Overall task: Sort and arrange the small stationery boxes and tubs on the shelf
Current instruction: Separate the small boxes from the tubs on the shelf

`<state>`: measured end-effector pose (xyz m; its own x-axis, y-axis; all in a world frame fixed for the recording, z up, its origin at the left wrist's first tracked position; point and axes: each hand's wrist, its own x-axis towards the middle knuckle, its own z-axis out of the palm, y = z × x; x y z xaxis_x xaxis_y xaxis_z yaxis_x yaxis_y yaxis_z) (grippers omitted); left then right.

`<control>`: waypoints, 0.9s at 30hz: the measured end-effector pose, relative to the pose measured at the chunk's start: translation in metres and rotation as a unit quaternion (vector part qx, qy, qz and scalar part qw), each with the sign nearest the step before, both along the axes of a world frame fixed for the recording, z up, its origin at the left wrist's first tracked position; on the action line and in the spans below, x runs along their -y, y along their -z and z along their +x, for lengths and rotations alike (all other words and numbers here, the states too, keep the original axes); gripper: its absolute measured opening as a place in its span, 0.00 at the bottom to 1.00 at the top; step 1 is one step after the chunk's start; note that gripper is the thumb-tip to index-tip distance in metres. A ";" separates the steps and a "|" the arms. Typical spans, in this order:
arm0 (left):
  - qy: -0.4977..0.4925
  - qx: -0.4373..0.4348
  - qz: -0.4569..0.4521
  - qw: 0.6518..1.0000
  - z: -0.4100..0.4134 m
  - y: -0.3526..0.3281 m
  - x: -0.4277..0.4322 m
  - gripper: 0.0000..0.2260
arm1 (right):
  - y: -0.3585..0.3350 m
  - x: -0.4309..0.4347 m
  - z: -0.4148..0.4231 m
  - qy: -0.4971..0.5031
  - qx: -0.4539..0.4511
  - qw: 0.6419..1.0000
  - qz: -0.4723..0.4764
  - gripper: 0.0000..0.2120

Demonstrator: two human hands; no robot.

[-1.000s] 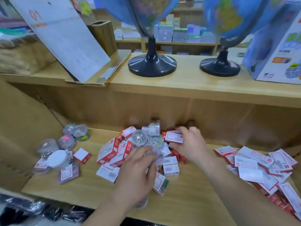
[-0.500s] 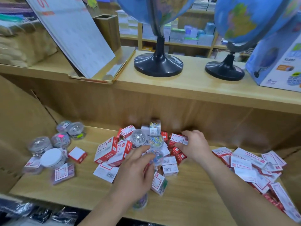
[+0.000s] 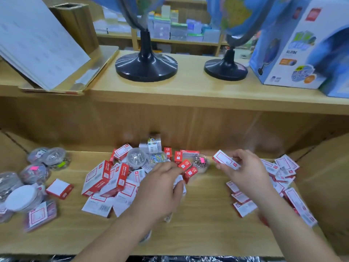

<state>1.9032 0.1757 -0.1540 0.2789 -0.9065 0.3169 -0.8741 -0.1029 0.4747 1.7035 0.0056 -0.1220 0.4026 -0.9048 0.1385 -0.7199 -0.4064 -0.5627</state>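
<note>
A wooden shelf (image 3: pixel 204 214) in a shop, with two globe stands (image 3: pixel 146 67) on the board above it. The right hand (image 3: pixel 243 171) has its grip closed on one small box (image 3: pixel 226 162), pinched between thumb and fingers and held in the air just to the right of the middle heap (image 3: pixel 105 178). I think it is lifted this way so it can go to the right heap (image 3: pixel 283 167), where boxes of the same kind lie. The small box is long and flat, red at the edges, with a white label and a red frame. The left hand (image 3: pixel 162 188) sits low at the near side of the middle heap, its grip curled round a white thing (image 3: pixel 179 183); likely another box, but blur hides it. In that heap boxes lie mixed with clear tubs (image 3: pixel 136 157) of clips. The left tubs (image 3: pixel 47 157) sit well apart, likely sorted already.
</note>
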 end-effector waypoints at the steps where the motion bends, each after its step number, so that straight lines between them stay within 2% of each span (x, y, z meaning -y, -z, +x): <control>1: 0.001 0.018 0.020 1.000 -0.003 -0.001 0.013 0.14 | 0.000 0.003 -0.015 0.014 -0.029 0.999 -0.008 0.17; 5: -0.006 0.121 0.102 0.987 -0.008 0.007 0.057 0.16 | -0.004 0.018 -0.065 0.068 -0.118 0.989 -0.051 0.24; 9: -0.022 0.147 0.128 0.981 -0.020 0.013 0.079 0.19 | 0.003 0.039 -0.095 0.082 -0.205 0.969 -0.111 0.21; 11: -0.018 0.126 0.152 0.980 -0.023 0.015 0.082 0.21 | 0.010 0.042 -0.098 0.090 -0.177 0.974 -0.107 0.21; 14: -0.018 0.070 0.147 0.987 -0.024 0.015 0.080 0.22 | 0.017 0.031 -0.083 0.068 -0.070 0.991 -0.092 0.18; 16: -0.010 0.075 0.159 0.984 -0.029 0.009 0.078 0.22 | 0.021 0.022 -0.063 0.041 -0.016 0.997 -0.056 0.16; 19: -0.004 0.069 0.114 0.991 -0.035 -0.008 0.065 0.20 | 0.024 0.013 -0.033 -0.028 0.028 0.999 -0.016 0.13; 23: -0.046 -0.039 -0.026 0.998 -0.031 -0.034 0.012 0.22 | 0.027 0.012 0.010 -0.120 0.022 0.993 -0.006 0.11; 27: -0.139 -0.106 -0.056 0.983 -0.004 -0.033 -0.036 0.22 | 0.034 0.014 0.063 -0.201 -0.048 0.978 -0.032 0.17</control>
